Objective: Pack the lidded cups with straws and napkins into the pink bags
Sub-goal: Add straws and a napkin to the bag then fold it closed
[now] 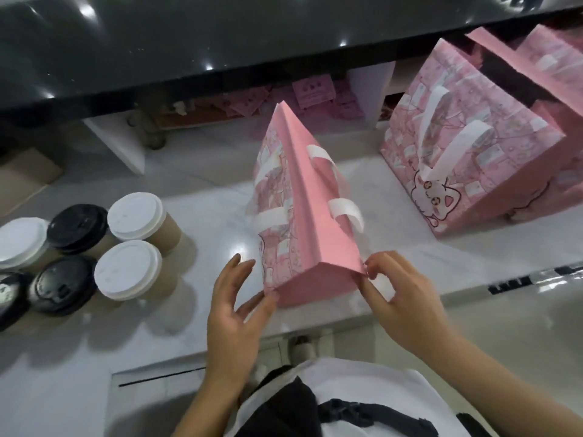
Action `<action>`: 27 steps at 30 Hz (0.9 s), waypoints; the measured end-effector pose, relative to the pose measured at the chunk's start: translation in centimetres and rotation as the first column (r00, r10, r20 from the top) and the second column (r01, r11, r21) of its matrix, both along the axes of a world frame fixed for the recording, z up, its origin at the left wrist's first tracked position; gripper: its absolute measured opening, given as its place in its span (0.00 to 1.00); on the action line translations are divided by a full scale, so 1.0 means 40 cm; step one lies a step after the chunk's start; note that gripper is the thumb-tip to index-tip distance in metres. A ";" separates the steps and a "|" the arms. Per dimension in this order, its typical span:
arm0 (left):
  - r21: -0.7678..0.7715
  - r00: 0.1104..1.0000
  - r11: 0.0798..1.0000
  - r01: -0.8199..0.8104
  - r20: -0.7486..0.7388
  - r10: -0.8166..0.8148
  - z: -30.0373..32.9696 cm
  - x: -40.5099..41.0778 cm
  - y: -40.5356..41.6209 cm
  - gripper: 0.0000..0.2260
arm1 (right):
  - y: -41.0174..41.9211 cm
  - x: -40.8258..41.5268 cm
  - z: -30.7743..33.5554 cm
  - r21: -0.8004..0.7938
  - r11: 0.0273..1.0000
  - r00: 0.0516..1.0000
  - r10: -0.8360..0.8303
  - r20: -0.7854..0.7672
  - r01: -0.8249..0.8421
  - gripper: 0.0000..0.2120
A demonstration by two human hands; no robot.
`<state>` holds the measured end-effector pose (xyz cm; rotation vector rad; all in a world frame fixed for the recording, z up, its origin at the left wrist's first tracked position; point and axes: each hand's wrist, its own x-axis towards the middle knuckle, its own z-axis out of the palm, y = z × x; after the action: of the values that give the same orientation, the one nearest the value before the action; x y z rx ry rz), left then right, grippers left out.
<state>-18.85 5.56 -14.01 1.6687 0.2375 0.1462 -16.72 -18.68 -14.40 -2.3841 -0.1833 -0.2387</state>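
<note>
head view: you're looking down at a white marble bench with one pink bag standing in the middle of it, its top edges folded together into a ridge that's running away from you. your right hand is pinching the near right corner of that bag between thumb and fingertips, other fingers curled. your left hand is staying loose, fingers spread, with the thumb and fingertips just touching the near left corner of the bag, not really curling round it. the bag's white handles are flopping out on both sides of the ridge.

the lidded cups are sitting in a cluster on the left of the bench, well apart from the bag, some wearing white lids and some black lids. the tan cup bodies are showing under the white ones.

a second pink bag with a cartoon cat printed on it is standing to the right, handles up, and another pink bag is peeking in behind it at the far right. a dark glossy counter is hanging over the back, with pink cards lying scattered on the shelf under it.
</note>
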 end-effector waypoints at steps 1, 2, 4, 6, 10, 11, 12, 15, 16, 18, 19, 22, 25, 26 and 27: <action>0.070 0.997 0.995 -0.069 0.052 0.065 -0.001 0.000 -0.009 0.20 | 0.003 0.007 0.000 -0.031 0.999 0.998 0.017 0.053 -0.016 0.12; 0.150 0.988 0.981 -0.125 0.108 0.110 -0.004 0.000 -0.015 0.15 | 0.007 0.013 0.001 -0.061 0.998 0.995 0.034 0.089 -0.029 0.11; 0.272 0.968 0.940 -0.205 0.202 0.152 -0.004 0.001 -0.024 0.09 | 0.016 0.020 0.002 -0.093 0.994 0.988 0.063 0.139 -0.050 0.10; 0.313 0.948 0.911 -0.268 0.256 0.191 -0.005 0.004 -0.029 0.09 | 0.023 0.023 0.000 -0.084 0.995 0.986 0.063 0.156 -0.051 0.09; 0.281 0.933 0.902 -0.326 0.250 0.260 0.000 0.000 -0.050 0.06 | 0.024 0.015 -0.010 -0.082 0.997 0.988 0.014 0.157 -0.001 0.08; 0.248 0.934 0.911 -0.330 0.227 0.276 0.002 -0.006 -0.057 0.04 | 0.023 0.010 -0.014 -0.075 0.997 0.989 0.010 0.147 0.001 0.06; 0.208 0.936 0.921 -0.330 0.200 0.290 0.002 -0.014 -0.062 0.04 | 0.020 0.005 -0.018 -0.057 0.998 0.991 0.011 0.134 -0.003 0.05; 0.103 0.962 0.958 -0.267 0.083 0.259 -0.013 -0.026 -0.057 0.08 | 0.003 -0.013 -0.031 0.092 0.996 0.995 0.013 0.094 -0.022 0.05; 0.086 0.978 0.974 -0.207 0.038 0.205 -0.013 -0.029 -0.054 0.13 | -0.004 -0.021 -0.033 0.162 0.987 0.997 0.006 0.082 -0.019 0.05; 0.015 0.997 0.998 -0.058 -0.054 0.059 -0.007 -0.032 -0.058 0.28 | -0.016 -0.036 -0.031 0.290 0.957 1.000 -0.014 0.018 0.008 0.08; -0.041 0.996 0.999 0.009 -0.090 -0.013 -0.003 -0.031 -0.064 0.32 | -0.021 -0.040 -0.030 0.330 0.943 0.998 -0.015 -0.057 0.033 0.16; -0.113 0.984 0.989 0.099 -0.135 -0.114 0.008 -0.017 -0.083 0.33 | -0.023 -0.034 -0.034 0.398 0.916 0.955 0.069 -0.290 0.054 0.37; -0.085 0.977 0.987 0.140 -0.148 -0.151 0.006 0.008 -0.085 0.29 | -0.005 -0.011 -0.043 0.402 0.915 0.934 0.119 -0.338 0.029 0.36; -0.074 0.976 0.987 0.143 -0.155 -0.153 0.002 0.015 -0.082 0.27 | 0.002 -0.003 -0.046 0.409 0.912 0.936 0.123 -0.331 0.025 0.34; -0.068 0.974 0.987 0.148 -0.162 -0.157 0.002 0.021 -0.081 0.26 | 0.008 0.004 -0.051 0.419 0.908 0.938 0.122 -0.325 0.027 0.32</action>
<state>-17.99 2.33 -13.94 1.6381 0.2360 -0.1152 -16.58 -18.35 -16.43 -1.9488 -0.0193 0.1564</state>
